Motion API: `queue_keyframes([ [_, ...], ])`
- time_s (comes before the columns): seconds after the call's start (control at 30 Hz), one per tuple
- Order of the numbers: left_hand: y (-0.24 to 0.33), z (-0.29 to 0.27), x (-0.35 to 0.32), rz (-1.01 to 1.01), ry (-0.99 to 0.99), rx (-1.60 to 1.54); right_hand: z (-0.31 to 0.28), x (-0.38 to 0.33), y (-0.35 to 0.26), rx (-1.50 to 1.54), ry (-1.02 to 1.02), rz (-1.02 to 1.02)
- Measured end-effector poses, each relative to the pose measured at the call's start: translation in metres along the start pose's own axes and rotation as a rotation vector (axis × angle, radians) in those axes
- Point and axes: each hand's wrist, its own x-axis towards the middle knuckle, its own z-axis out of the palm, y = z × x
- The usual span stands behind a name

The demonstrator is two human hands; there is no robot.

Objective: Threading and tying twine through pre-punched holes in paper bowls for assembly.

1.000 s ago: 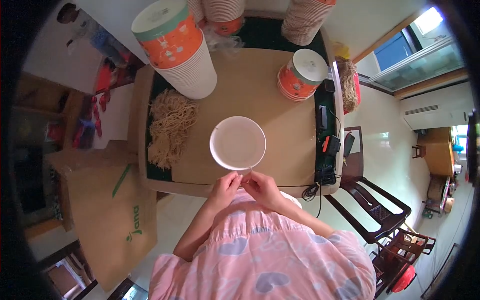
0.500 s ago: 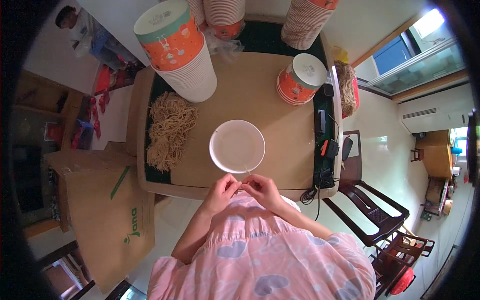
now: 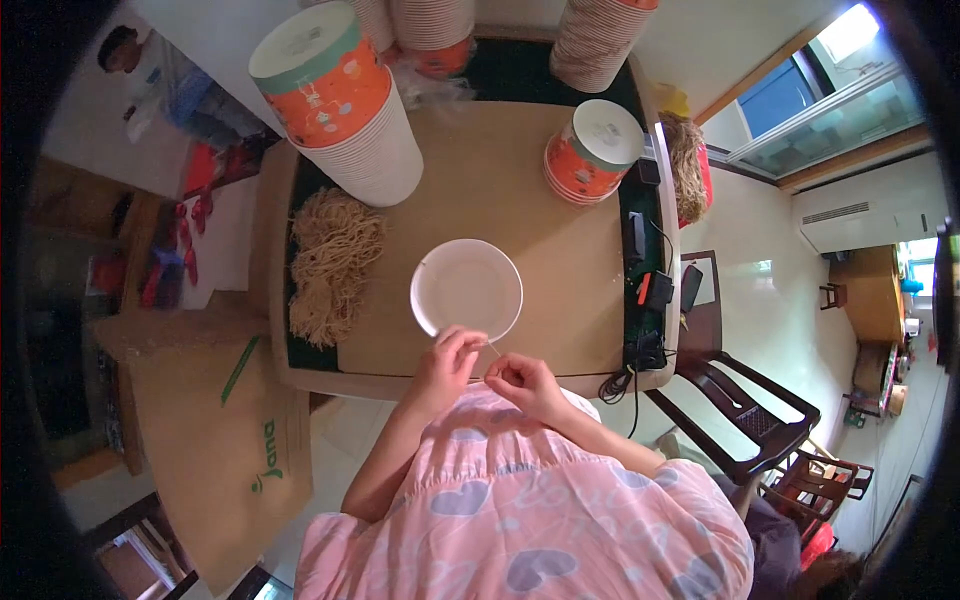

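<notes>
A round white paper tub (image 3: pixel 466 290) stands mouth up on the brown board, just beyond my hands. My right hand (image 3: pixel 524 385) is closed near the table's front edge, its thumb and fingers pinching a thin pale piece of string (image 3: pixel 492 347). The string's free end points up toward the tub's near rim. My left hand (image 3: pixel 448 365) is beside it, fingers loosely stretched out near that rim, with nothing visible in them. A heap of tan string (image 3: pixel 335 262) lies to the left on the board.
Stacks of orange-and-white paper tubs (image 3: pixel 345 120) rise at the back left, with a shorter stack (image 3: pixel 590 155) at the right. Black chargers and cables (image 3: pixel 645 290) line the table's right side. A cardboard box (image 3: pixel 225 450) stands left; a dark wooden chair (image 3: pixel 750 410) stands right.
My left hand has come away from the right and moved up toward the tub's rim, its fingers loosening. The right hand keeps its pinch on the string. A dark shape appears at lower right.
</notes>
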Motion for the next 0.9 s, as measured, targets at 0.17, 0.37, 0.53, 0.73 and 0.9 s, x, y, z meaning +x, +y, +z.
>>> queue_keyframes([
  [0.17,-0.022,0.021,0.029,0.362,-0.042,0.559,-0.006,-0.005,0.014,0.128,-0.234,-0.114],
  [0.37,-0.026,0.013,0.039,0.104,0.097,0.295,-0.018,0.038,0.022,0.133,0.308,-0.039],
  [0.53,-0.012,-0.003,0.042,0.073,0.037,0.228,-0.012,0.070,0.036,0.137,0.346,-0.199],
  [0.73,-0.022,-0.009,0.037,0.115,0.041,0.169,-0.010,0.072,0.031,0.088,0.278,-0.199],
  [0.9,-0.010,-0.011,0.035,0.076,-0.015,0.134,-0.018,0.070,0.029,0.056,0.152,-0.122],
])
